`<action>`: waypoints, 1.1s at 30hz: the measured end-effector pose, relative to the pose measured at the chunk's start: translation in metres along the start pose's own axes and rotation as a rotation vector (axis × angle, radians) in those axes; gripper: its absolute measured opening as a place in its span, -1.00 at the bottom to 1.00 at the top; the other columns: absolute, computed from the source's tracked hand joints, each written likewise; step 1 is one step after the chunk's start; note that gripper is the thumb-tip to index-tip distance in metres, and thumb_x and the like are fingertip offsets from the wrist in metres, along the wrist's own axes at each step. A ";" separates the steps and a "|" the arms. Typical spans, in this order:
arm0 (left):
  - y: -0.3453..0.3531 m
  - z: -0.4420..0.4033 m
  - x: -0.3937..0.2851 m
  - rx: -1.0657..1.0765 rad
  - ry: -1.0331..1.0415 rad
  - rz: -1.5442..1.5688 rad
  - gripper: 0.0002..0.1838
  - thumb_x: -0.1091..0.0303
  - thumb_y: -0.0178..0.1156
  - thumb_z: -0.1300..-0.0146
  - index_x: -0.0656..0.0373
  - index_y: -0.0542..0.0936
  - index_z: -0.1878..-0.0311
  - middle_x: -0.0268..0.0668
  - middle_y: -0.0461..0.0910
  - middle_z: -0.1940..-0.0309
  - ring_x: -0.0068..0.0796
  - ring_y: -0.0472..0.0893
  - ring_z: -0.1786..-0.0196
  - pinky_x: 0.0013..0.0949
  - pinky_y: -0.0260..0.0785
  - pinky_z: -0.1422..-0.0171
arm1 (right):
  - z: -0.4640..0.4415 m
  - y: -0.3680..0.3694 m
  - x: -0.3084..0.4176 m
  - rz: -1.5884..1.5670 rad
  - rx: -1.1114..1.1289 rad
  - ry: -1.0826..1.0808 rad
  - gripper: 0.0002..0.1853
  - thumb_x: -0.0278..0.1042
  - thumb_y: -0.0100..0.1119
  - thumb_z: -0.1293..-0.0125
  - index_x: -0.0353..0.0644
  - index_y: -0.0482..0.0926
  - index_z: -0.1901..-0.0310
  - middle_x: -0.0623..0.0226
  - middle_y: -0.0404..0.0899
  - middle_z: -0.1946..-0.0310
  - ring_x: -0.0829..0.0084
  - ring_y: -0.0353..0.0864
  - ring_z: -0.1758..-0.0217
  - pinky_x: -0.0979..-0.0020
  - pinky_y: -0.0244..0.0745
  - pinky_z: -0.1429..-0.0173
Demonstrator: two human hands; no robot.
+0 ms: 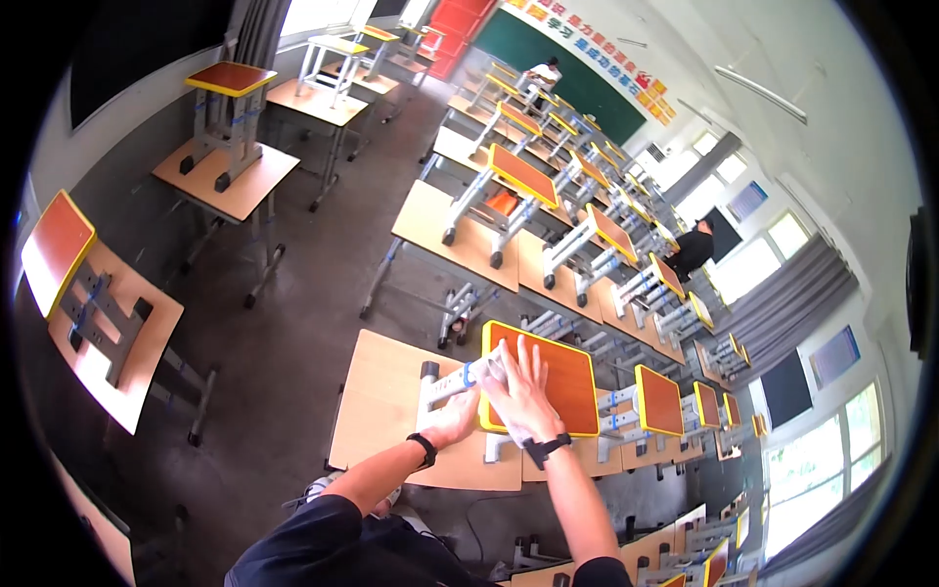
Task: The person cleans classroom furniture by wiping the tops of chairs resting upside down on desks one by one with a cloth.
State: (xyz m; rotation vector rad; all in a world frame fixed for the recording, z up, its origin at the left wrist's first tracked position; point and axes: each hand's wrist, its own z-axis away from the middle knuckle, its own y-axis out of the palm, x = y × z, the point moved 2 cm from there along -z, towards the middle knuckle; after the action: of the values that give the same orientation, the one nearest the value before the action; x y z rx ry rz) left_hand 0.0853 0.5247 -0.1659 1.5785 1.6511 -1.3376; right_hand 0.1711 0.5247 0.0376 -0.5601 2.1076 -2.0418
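Head view: at the far left, a stool [61, 249] stands on a counter [156, 323], probably to keep its feet off the floor [274, 372]. In the middle, a nearer counter [377, 411] carries the stool being handled [567, 386], its orange seat edged in yellow and turned toward the wearer. The left hand [453, 419] is at its grey leg [448, 384], perhaps to steady the frame; the fingers are partly hidden, so whether that grip is closed cannot be told. The right hand [520, 389] lies across the seat's near edge, its grip spread wide with fingers straight, seemingly to press rather than clasp. Something pale shows beside the palm, too unclear to name. Just rightward, another stool [658, 399] faces likewise.
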 end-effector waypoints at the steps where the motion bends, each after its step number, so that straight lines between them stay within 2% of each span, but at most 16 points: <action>1: -0.006 0.000 -0.010 0.002 -0.034 0.010 -0.51 0.47 0.17 -0.27 0.26 0.37 -0.27 0.16 0.50 -0.20 0.24 0.43 -0.34 0.12 0.25 -0.42 | -0.001 -0.002 -0.011 0.003 0.048 -0.150 -0.22 0.13 0.06 -0.48 0.04 0.13 -0.62 -0.07 -0.18 -0.68 -0.27 -0.28 -0.71 -0.29 -0.37 -0.66; 2: -0.015 -0.001 -0.021 0.004 -0.067 0.019 -0.54 0.46 0.18 -0.27 0.26 0.39 -0.23 0.15 0.51 -0.17 0.23 0.44 -0.32 0.11 0.25 -0.41 | -0.004 0.000 -0.021 0.005 0.095 -0.300 -0.29 0.06 0.05 -0.50 0.01 0.21 -0.60 -0.05 -0.14 -0.67 -0.25 -0.26 -0.71 -0.24 -0.34 -0.68; 3: -0.020 -0.001 -0.029 -0.018 -0.031 0.034 -0.57 0.45 0.17 -0.28 0.25 0.39 -0.22 0.15 0.51 -0.19 0.22 0.43 -0.33 0.10 0.25 -0.41 | -0.004 0.003 -0.024 0.003 0.113 -0.319 -0.38 -0.05 0.03 -0.53 -0.03 0.30 -0.55 -0.02 -0.05 -0.66 -0.24 -0.19 -0.70 -0.20 -0.26 -0.68; 8: 0.003 0.001 0.000 -0.066 0.008 0.000 -0.54 0.49 0.14 -0.28 0.26 0.38 -0.25 0.14 0.52 -0.14 0.21 0.44 -0.31 0.10 0.21 -0.42 | -0.010 0.018 -0.029 -0.026 0.017 -0.319 -0.40 -0.07 0.01 -0.54 0.01 0.30 -0.55 -0.03 0.03 -0.63 -0.25 -0.05 -0.67 -0.26 -0.14 -0.65; 10: 0.013 0.002 0.014 -0.060 -0.037 -0.046 -0.49 0.51 0.12 -0.26 0.26 0.37 -0.29 0.13 0.51 -0.14 0.19 0.43 -0.30 0.10 0.20 -0.42 | -0.015 0.018 -0.025 0.011 -0.033 -0.260 -0.40 -0.07 -0.01 -0.55 0.00 0.29 -0.55 -0.03 0.03 -0.63 -0.25 -0.06 -0.67 -0.27 -0.13 -0.64; 11: 0.007 0.002 0.003 -0.088 -0.057 -0.037 -0.60 0.53 0.13 -0.19 0.24 0.39 -0.12 0.13 0.50 -0.03 0.27 0.46 -0.22 0.13 0.31 -0.33 | -0.019 0.019 -0.024 0.007 -0.055 -0.224 -0.40 -0.06 -0.02 -0.55 0.00 0.28 -0.55 -0.03 0.04 -0.63 -0.25 -0.06 -0.67 -0.28 -0.13 -0.64; 14: 0.001 0.000 -0.004 -0.162 0.087 -0.063 -0.53 0.53 0.15 -0.18 0.25 0.39 -0.20 0.10 0.50 -0.02 0.20 0.47 -0.22 0.10 0.30 -0.35 | -0.036 0.024 -0.024 0.027 -0.086 -0.056 -0.38 -0.01 -0.07 -0.56 -0.01 0.26 -0.56 -0.02 0.01 -0.64 -0.27 -0.07 -0.67 -0.32 -0.11 -0.62; 17: 0.004 0.003 -0.002 -0.135 0.037 -0.079 -0.51 0.50 0.16 -0.20 0.25 0.38 -0.23 0.10 0.50 -0.01 0.19 0.47 -0.20 0.09 0.29 -0.34 | -0.051 0.032 -0.032 0.072 -0.098 0.026 -0.38 0.05 -0.13 -0.58 0.01 0.25 -0.57 -0.01 -0.02 -0.65 -0.25 -0.11 -0.68 -0.32 -0.11 -0.63; 23: -0.003 0.004 -0.007 -0.085 0.008 -0.116 -0.54 0.53 0.11 -0.22 0.27 0.37 -0.22 0.12 0.50 0.02 0.21 0.45 -0.16 0.11 0.26 -0.27 | -0.083 0.031 -0.039 0.002 0.197 0.328 -0.25 0.30 -0.30 -0.55 0.25 -0.08 -0.67 0.11 -0.31 -0.71 -0.25 -0.40 -0.72 -0.35 -0.24 -0.64; 27: -0.003 0.004 -0.010 -0.076 -0.043 -0.135 -0.53 0.54 0.09 -0.23 0.25 0.36 -0.23 0.12 0.49 0.03 0.22 0.45 -0.17 0.12 0.25 -0.26 | -0.078 0.032 -0.031 0.036 0.118 0.315 -0.26 0.28 -0.28 -0.55 0.25 -0.02 -0.66 0.14 -0.29 -0.72 -0.22 -0.37 -0.73 -0.37 -0.24 -0.64; 33: 0.000 0.005 -0.012 -0.116 0.003 -0.089 -0.47 0.60 0.09 -0.17 0.25 0.35 -0.26 0.12 0.49 -0.02 0.21 0.42 -0.21 0.09 0.23 -0.31 | -0.059 0.023 -0.016 0.013 0.058 0.362 -0.28 0.26 -0.27 -0.55 0.20 0.04 -0.64 0.18 -0.21 -0.71 -0.20 -0.31 -0.73 -0.58 -0.22 -0.54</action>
State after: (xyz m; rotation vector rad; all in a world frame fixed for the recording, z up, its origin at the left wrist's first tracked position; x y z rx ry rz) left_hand 0.0865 0.5143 -0.1578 1.4565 1.7861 -1.2598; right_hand 0.1607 0.5860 0.0164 -0.1750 2.2171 -2.3344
